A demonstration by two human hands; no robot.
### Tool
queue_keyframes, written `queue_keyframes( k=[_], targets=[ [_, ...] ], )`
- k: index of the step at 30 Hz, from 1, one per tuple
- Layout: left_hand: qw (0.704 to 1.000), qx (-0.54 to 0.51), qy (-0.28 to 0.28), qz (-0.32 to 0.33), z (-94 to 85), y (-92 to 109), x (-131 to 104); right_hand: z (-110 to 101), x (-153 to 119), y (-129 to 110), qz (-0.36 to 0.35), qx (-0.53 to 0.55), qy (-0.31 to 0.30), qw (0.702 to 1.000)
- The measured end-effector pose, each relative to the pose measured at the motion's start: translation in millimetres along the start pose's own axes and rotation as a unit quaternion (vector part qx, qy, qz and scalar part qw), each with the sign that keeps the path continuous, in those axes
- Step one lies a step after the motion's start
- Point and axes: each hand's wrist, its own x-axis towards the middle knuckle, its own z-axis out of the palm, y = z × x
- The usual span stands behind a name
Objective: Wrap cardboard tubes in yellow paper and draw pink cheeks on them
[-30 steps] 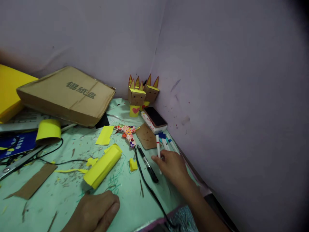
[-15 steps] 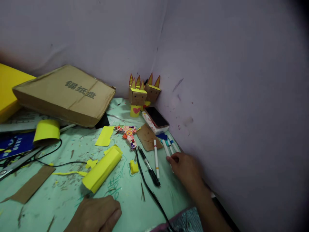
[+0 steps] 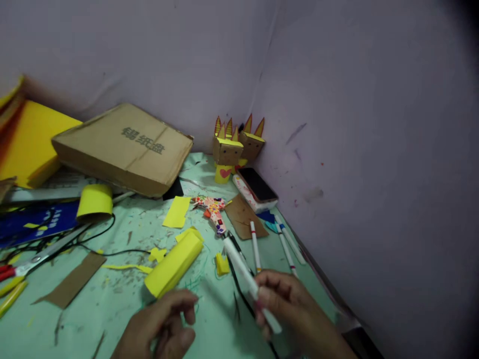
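A white marker pen (image 3: 240,264) is held slantwise above the table in my right hand (image 3: 286,306), its upper end pointing away from me. My left hand (image 3: 160,324) hovers at the front with curled fingers apart and nothing between them. Just beyond it lies a rolled yellow paper tube (image 3: 174,264). Another white marker with a red band (image 3: 255,244) rests beyond my right hand, and two more markers (image 3: 286,249) lie by the wall. A black pen (image 3: 236,244) is partly hidden behind the held marker. A flower-patterned glue gun (image 3: 213,209) lies farther back.
A cardboard box (image 3: 127,149) leans at the back left beside a yellow box (image 3: 41,139). Scissors (image 3: 37,259) and a yellow paper ring (image 3: 95,202) lie at left. Cardboard figures with spiky crowns (image 3: 228,152) stand in the corner near a phone (image 3: 258,183). Walls bound the table.
My right hand has lifted a white marker from beside the wall and brought it left and nearer. My left hand has opened from a closed posture. The view has turned slightly left.
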Motion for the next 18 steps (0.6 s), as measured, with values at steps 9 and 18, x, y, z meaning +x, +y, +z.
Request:
queue_keyframes(
  k=[9,18],
  targets=[
    [0.935,-0.293,-0.039,-0.198,-19.6,18.9,18.0,76.4,18.9,30.0,0.07,0.183,-0.183,0.963],
    [0.94,-0.277,-0.01,-0.197,-24.8,23.9,22.1,77.2,21.8,42.0,0.069,0.186,-0.247,0.948]
  ],
)
